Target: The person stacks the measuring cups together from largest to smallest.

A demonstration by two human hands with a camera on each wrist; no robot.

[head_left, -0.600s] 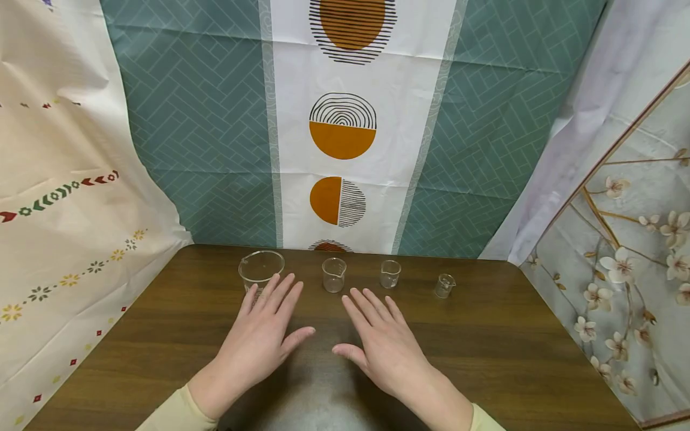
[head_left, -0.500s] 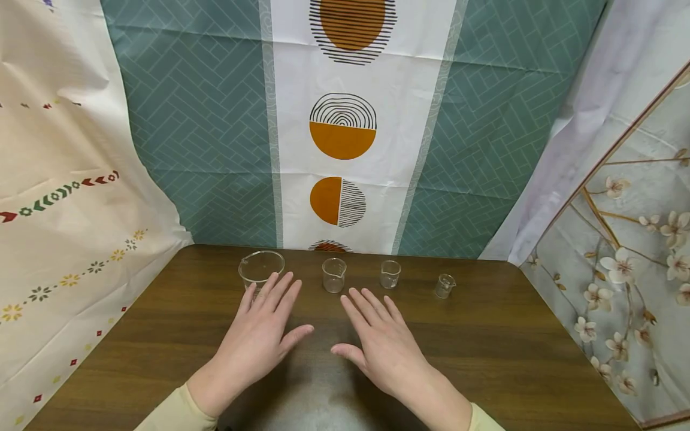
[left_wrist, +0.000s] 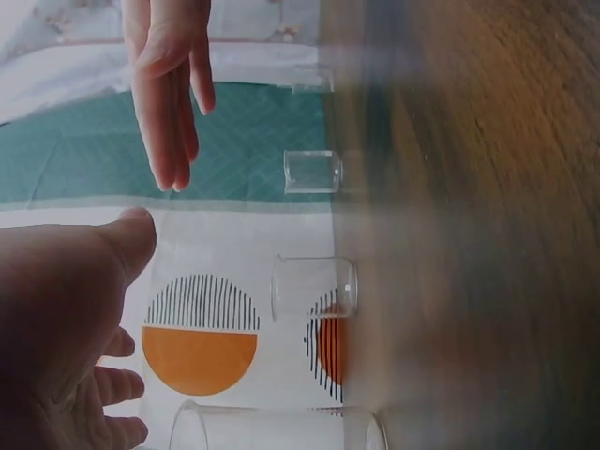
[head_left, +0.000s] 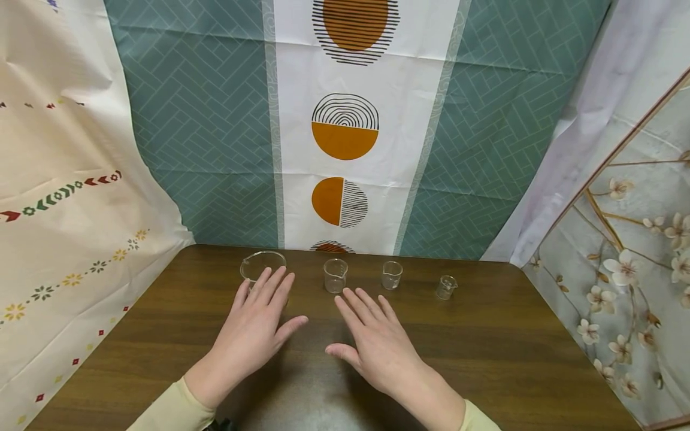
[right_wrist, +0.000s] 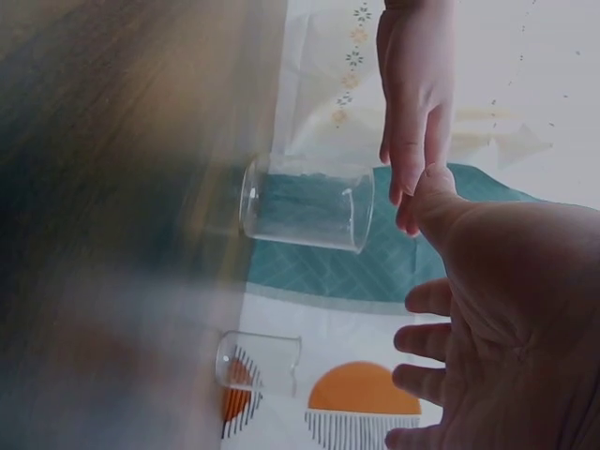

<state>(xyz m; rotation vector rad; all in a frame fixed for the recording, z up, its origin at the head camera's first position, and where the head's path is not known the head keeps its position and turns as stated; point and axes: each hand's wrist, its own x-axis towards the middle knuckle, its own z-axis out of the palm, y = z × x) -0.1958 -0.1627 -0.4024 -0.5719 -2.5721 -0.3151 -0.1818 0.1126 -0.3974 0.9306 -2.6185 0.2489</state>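
Clear glass, the largest beaker (head_left: 259,263) stands upright in the head view at twelve o'clock from the left hand (head_left: 251,326), the nearer one. Left wrist: that hand's thumb and fingers lie apart, holding nothing. Right wrist: the right hand (right_wrist: 520,305) likewise.

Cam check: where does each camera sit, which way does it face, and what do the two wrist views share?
Head: on the head, facing forward and down over the table; left hand, right hand and sleeves show.
Left wrist: on that wrist, facing forward and rightward, image sideways; left hand close, right hand beyond.
Right wrist: on that wrist, facing forward and leftward, sideways the opposite way; right hand close, left hand beyond.
Both wrists share: cloth backdrop, large beaker.
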